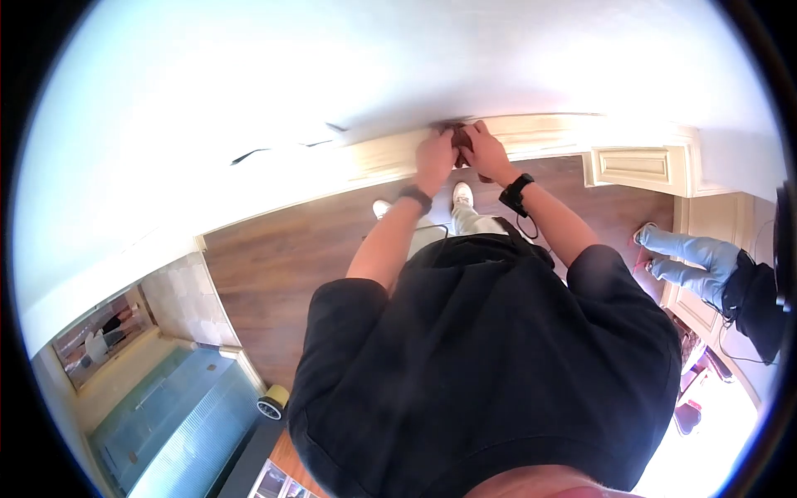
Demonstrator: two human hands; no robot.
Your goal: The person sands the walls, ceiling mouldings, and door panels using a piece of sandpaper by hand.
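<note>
My left hand point(436, 156) and my right hand point(486, 151) are close together at the cream front edge of a counter point(378, 158). Between them is a small dark brown thing point(460, 138), its kind too small and blurred to make out. Fingers of both hands are bent around it from either side. Part of it is hidden by my fingers. A black band point(415, 197) circles my left wrist, and a black device point(516, 192) with a thin cord is on my right wrist.
Dark wood floor point(282, 257) lies under my feet. At right stands another person point(697, 261) in light jeans, beside cream cabinets point(635, 166). A glass panel point(178, 423) and a yellow roll-like object point(274, 402) are at lower left. The bright surface ahead is washed out.
</note>
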